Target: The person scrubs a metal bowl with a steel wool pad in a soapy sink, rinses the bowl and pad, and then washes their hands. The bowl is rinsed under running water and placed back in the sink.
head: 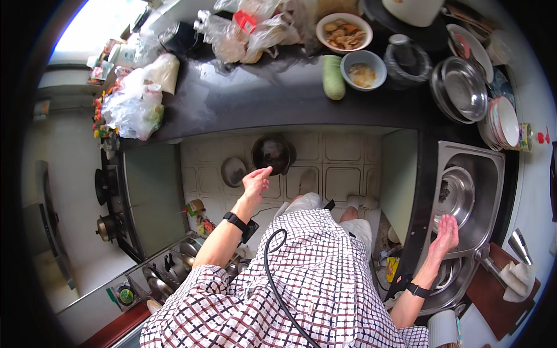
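My left hand (259, 180) hangs over the tiled floor with thumb and fingers drawn together. I see nothing in it. Below it on the floor are a dark round pot (272, 152) and a smaller pale round dish or lid (234, 172). My right hand (446, 235) is held flat with its fingers straight, and holds nothing. It is nearest the steel sink (489, 191) on the right, where a metal basin (468, 195) has a dark scrubber (444, 191) in it. Whether the hand touches the basin is not clear.
On the dark counter (261, 100) are plastic bags (135, 104), a green gourd (333, 78), a food bowl (343, 32), a blue-grey bowl (363, 69) and stacked metal bowls (461, 89). A stove (117, 195) stands left; a faucet (487, 256) and brown board (500, 296) are right.
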The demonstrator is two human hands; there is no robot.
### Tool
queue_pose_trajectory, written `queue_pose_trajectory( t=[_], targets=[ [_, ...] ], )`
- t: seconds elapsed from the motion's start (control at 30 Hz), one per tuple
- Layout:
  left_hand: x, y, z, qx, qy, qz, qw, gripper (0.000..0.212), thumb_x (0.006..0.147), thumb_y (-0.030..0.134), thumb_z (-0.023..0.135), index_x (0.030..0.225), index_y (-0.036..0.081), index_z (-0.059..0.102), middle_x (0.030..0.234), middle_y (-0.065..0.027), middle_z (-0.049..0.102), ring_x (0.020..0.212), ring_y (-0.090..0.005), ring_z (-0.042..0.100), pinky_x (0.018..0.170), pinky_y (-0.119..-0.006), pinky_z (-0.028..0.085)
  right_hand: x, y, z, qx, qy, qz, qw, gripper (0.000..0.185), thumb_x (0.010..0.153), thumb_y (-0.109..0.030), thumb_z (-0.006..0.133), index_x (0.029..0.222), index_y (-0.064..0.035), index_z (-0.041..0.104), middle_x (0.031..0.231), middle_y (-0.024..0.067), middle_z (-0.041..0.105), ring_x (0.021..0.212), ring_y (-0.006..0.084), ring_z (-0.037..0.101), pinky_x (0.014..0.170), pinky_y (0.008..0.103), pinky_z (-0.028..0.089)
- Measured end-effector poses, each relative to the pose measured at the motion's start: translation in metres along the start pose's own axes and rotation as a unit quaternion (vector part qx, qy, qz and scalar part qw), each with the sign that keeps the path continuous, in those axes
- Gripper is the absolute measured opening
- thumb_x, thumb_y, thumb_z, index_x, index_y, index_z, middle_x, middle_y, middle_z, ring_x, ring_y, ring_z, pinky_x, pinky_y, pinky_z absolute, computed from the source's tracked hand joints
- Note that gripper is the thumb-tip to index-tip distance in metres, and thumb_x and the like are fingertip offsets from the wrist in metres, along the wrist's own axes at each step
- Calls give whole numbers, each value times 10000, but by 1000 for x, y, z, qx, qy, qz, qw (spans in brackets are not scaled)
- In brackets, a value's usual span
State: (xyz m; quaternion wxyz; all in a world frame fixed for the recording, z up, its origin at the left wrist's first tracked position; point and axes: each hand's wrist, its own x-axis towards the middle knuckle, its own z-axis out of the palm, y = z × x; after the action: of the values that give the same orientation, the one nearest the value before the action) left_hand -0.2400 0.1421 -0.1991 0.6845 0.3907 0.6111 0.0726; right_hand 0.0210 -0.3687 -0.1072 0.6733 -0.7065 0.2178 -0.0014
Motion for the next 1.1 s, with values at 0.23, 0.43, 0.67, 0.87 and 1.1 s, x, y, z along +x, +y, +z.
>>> queue_pose_trajectory(
  t=[0.23, 0.43, 0.67, 0.87, 1.1],
  targets=[
    [107, -1, -87, -19, -35, -55, 998, 186, 883, 177, 670, 981, 19, 676, 876, -56, 699, 655, -86, 616, 540, -227, 498, -66, -2, 69, -49, 24, -17, 998, 384, 931, -179, 607, 1237, 38, 522, 1161, 169, 617, 1094, 257, 605, 959, 359, 467],
    [148, 1, -98, -10, 33, -66, 997, 164, 850, 92, 682, 974, -14, 675, 838, -94, 701, 632, -126, 640, 515, -232, 502, -97, -10, 103, -59, 3, -49, 997, 377, 938, -174, 596, 1238, 43, 523, 1160, 167, 621, 1089, 249, 611, 945, 353, 479],
    [165, -8, -110, -73, 54, -108, 990, 142, 899, 56, 581, 996, -32, 637, 934, -129, 696, 755, -189, 696, 546, -263, 549, -101, -15, 102, -65, 11, -64, 996, 372, 938, -177, 597, 1233, 38, 529, 1151, 161, 628, 1072, 242, 618, 944, 350, 479],
    [148, -14, -110, -86, 41, -137, 986, 133, 899, 103, 617, 964, -10, 644, 906, -92, 700, 769, -165, 692, 554, -240, 552, -90, -16, 85, -54, 10, -59, 997, 374, 935, -176, 602, 1233, 37, 529, 1153, 161, 626, 1073, 245, 617, 939, 348, 478],
    [143, -14, -110, -76, 72, -151, 983, 162, 814, 143, 743, 783, 39, 623, 738, -63, 665, 600, -132, 637, 501, -240, 523, -90, -9, 73, -40, 29, -53, 997, 374, 931, -167, 605, 1230, 44, 529, 1135, 167, 627, 1068, 245, 618, 932, 349, 481]
  ],
)
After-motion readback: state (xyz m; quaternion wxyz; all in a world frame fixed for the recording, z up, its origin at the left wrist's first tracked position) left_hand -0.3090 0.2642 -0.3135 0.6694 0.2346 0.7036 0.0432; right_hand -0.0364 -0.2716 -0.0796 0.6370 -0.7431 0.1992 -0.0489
